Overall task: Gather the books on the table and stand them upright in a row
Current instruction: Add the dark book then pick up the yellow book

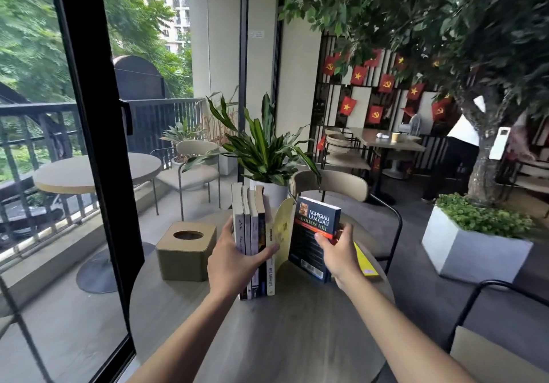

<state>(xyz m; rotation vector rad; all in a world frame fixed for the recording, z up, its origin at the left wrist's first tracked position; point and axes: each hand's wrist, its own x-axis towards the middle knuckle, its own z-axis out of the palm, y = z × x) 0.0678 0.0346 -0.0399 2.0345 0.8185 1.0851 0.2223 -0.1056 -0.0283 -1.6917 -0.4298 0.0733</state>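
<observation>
A row of upright books [252,225] stands on the round wooden table [285,332], spines toward me. My left hand [234,260] wraps around the row, thumb on its left side and fingers on its right. A pale yellow book [284,229] leans open against the right end of the row. My right hand [337,252] grips a dark blue book [315,231], held nearly upright and tilted right, just right of the yellow one. Behind my right hand a bright yellow book [366,260] lies flat on the table.
An olive tissue box [185,250] sits on the table left of the books. A potted plant [264,150] in a white pot and a chair [335,186] stand behind the table. Glass door frame [98,145] at left; white planter [472,249] at right.
</observation>
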